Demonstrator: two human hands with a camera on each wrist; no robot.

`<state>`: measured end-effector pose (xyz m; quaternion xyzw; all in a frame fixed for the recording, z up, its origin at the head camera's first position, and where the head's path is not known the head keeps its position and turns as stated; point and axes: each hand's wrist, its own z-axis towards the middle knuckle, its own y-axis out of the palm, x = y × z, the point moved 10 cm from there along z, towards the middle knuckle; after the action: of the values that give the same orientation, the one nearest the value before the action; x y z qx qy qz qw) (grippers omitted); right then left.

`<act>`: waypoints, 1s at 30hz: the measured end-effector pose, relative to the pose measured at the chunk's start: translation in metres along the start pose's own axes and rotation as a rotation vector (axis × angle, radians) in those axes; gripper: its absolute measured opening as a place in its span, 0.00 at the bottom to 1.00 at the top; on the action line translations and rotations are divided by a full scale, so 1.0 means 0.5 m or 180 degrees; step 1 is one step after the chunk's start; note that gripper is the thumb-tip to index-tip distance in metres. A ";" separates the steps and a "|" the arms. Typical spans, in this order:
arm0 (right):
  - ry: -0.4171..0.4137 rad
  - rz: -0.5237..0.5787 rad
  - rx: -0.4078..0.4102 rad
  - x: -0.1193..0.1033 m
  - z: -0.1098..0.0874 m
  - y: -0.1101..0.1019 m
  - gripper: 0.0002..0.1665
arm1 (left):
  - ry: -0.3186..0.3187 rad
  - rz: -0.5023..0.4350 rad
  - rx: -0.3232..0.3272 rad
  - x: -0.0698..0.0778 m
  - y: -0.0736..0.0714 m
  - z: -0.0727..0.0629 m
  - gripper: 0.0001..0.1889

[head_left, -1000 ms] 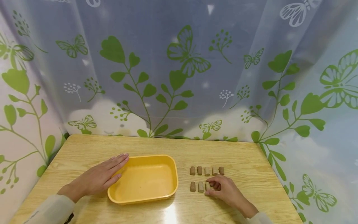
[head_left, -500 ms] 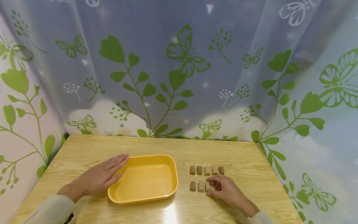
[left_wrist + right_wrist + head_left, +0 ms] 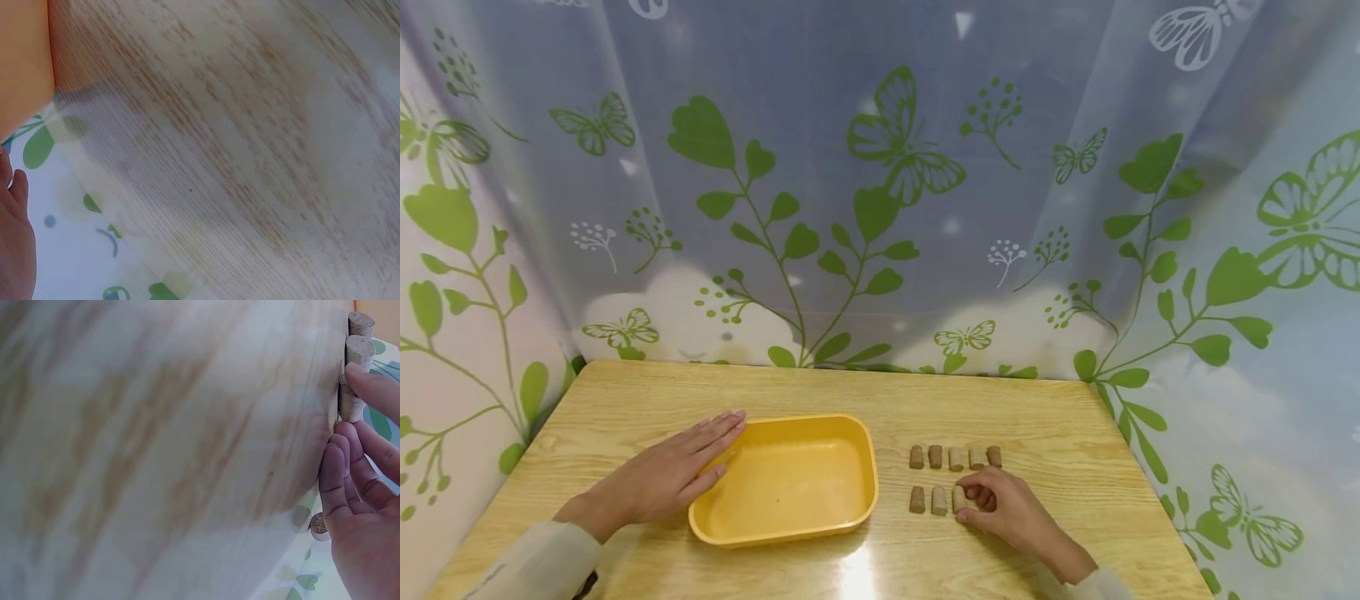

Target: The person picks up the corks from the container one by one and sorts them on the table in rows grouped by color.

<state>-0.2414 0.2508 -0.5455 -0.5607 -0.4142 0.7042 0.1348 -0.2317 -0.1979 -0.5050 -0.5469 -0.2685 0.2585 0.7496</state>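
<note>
My left hand [image 3: 666,473] lies with straight fingers on the left rim of a yellow plastic tray [image 3: 867,433]. The left wrist view catches only part of that hand [image 3: 15,244] below the tray's wall [image 3: 24,56]. My right hand [image 3: 1018,515] pinches a pale cork stopper [image 3: 958,499] between thumb and index finger, at the right end of the front row of corks. In the right wrist view this cork [image 3: 351,407] stands between thumb and fingertip, its middle partly covered. Two more corks, one brown [image 3: 917,500] and one pale [image 3: 939,501], continue the row leftward.
Behind the front row stands a second row of several corks, from a brown one [image 3: 917,457] to another brown one [image 3: 994,456]. All this is on a wood-grain table [image 3: 820,387]. A patterned curtain [image 3: 820,208] hangs along its back and sides.
The right hand and the pinched cork have edged very slightly to the right. The left hand and tray have not moved.
</note>
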 end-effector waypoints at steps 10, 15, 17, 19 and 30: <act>-0.0013 0.0018 -0.0009 -0.002 0.000 0.002 0.27 | -0.0028 -0.0035 -0.0017 -0.003 0.003 -0.002 0.33; 0.0007 0.0007 -0.0013 0.000 0.000 0.002 0.27 | -0.0016 -0.0001 -0.0002 -0.001 0.001 -0.002 0.33; 0.0015 0.0010 -0.0015 0.001 -0.001 0.002 0.28 | -0.0005 0.0007 0.0011 0.001 0.000 -0.002 0.33; 0.0016 0.0004 -0.0019 0.000 -0.001 0.002 0.28 | 0.0000 0.0006 0.0016 0.001 0.000 -0.001 0.33; 0.0011 -0.0058 0.0023 0.003 -0.004 -0.001 0.29 | 0.0005 0.0020 0.0024 0.000 0.000 -0.001 0.33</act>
<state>-0.2403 0.2529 -0.5460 -0.5576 -0.4165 0.7035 0.1438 -0.2313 -0.1980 -0.5050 -0.5451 -0.2653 0.2614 0.7511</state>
